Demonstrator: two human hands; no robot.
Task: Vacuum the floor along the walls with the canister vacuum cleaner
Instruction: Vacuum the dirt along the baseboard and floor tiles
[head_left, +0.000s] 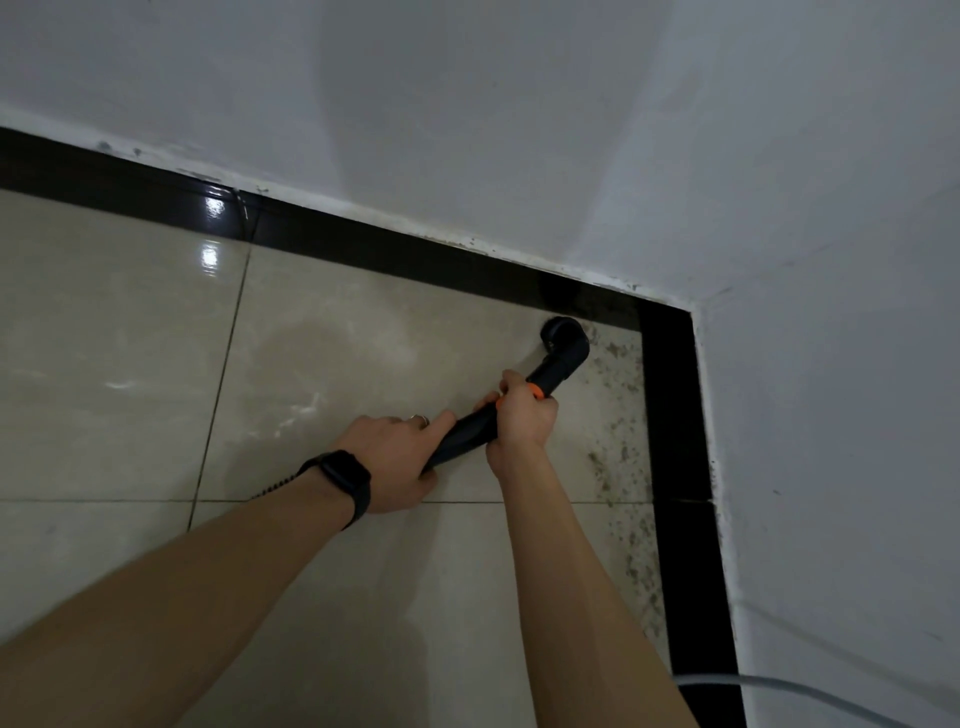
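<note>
Both hands on the vacuum wand (467, 439): black tube with an orange ring (536, 391) partway up. Left hand (397, 460) wraps the near end, fingers curled round it, thumb lying along the tube. Right hand (522, 418) grips further up, fist tight round the tube just behind the orange ring. The two hands are close together, with a short bare stretch of tube between them. The wand slants away from me, down to the beige tile floor (130, 364). Its black elbow nozzle (567, 340) is down in the room corner, just beside the black skirting strip (363, 249) under the far wall; can't tell if it touches. Dark debris specks (621, 462) are scattered on the tile along the right-hand strip, from right next to the nozzle back toward me. Black watch (345, 475) on my left wrist, ring (422, 419) on a left finger. White walls (519, 104) meet at the corner. A grey cable (779, 686) runs along the bottom right, across the foot of the right wall.
</note>
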